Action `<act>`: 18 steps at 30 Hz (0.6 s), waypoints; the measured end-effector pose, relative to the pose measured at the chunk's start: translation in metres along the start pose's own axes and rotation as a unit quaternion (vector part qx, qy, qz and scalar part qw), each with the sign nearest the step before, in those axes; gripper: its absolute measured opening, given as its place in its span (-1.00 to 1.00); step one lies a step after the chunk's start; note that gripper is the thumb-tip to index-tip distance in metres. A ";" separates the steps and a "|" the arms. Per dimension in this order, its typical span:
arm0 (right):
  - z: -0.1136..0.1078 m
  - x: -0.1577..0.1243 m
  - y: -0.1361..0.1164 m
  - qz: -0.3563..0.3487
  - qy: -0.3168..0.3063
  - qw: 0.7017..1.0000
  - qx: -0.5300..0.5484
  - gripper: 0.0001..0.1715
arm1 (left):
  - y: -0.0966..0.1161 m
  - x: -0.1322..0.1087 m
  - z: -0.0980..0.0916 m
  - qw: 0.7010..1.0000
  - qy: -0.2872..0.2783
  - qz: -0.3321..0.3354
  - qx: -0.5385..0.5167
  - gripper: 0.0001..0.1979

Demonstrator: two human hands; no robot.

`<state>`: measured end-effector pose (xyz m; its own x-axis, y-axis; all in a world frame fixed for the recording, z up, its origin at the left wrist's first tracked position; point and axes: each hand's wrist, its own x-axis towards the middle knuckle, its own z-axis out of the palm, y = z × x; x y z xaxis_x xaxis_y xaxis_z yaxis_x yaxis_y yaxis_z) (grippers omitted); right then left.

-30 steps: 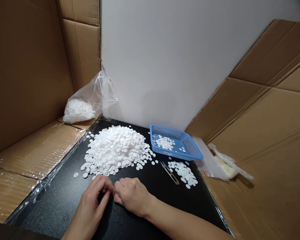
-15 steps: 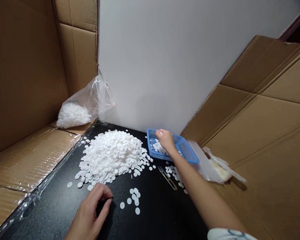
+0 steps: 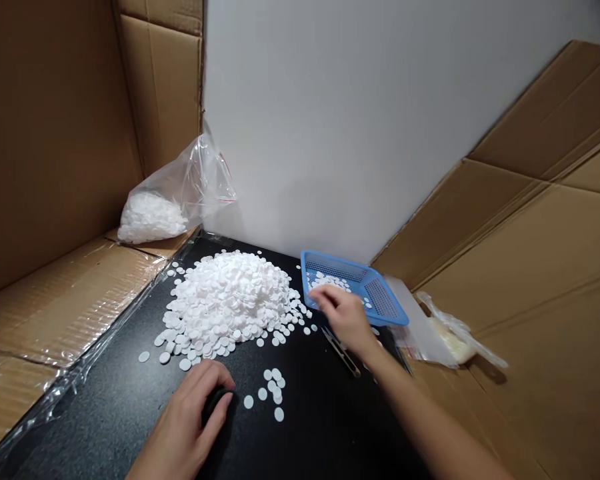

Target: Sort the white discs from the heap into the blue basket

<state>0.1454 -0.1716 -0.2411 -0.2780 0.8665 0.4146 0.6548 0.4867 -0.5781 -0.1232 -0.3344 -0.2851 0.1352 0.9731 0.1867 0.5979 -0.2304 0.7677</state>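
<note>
My left hand [image 3: 195, 410] rests on the black table with fingers curled and a gap between thumb and forefinger, and no disc shows in it. Just ahead of it lies a large heap of small white round discs [image 3: 233, 300]. To its right is a small loose group of discs [image 3: 275, 385]. My right hand [image 3: 343, 317], slightly blurred, is over the near edge of a blue plastic basket [image 3: 385, 303]. Its fingers are loosely bent, with no disc visible between them. White discs [image 3: 330, 281] lie inside the basket.
Metal tweezers [image 3: 343, 352] lie on the black tabletop [image 3: 105, 413] below my right hand. A clear bag of white pieces [image 3: 153, 217] stands at the back left. Another plastic bag [image 3: 453, 340] is at right. Cardboard panels [image 3: 520, 267] and a pale wall enclose the table.
My right hand has drawn back from inside the basket towards its near edge, and the white disc earlier at its fingertips no longer shows. My left thumb and forefinger are slightly farther apart.
</note>
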 end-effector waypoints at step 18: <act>0.050 -0.084 -0.031 -0.047 -0.276 0.947 0.154 -0.47 | 0.029 0.019 0.052 0.998 -0.050 0.002 -0.048 -0.82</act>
<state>0.1132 -0.2541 -0.2936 -0.7060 0.7022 0.0921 0.3965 0.4996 -0.7702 -0.0626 -0.3224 -0.2908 0.2178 0.9671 0.1313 0.5187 -0.2287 0.8238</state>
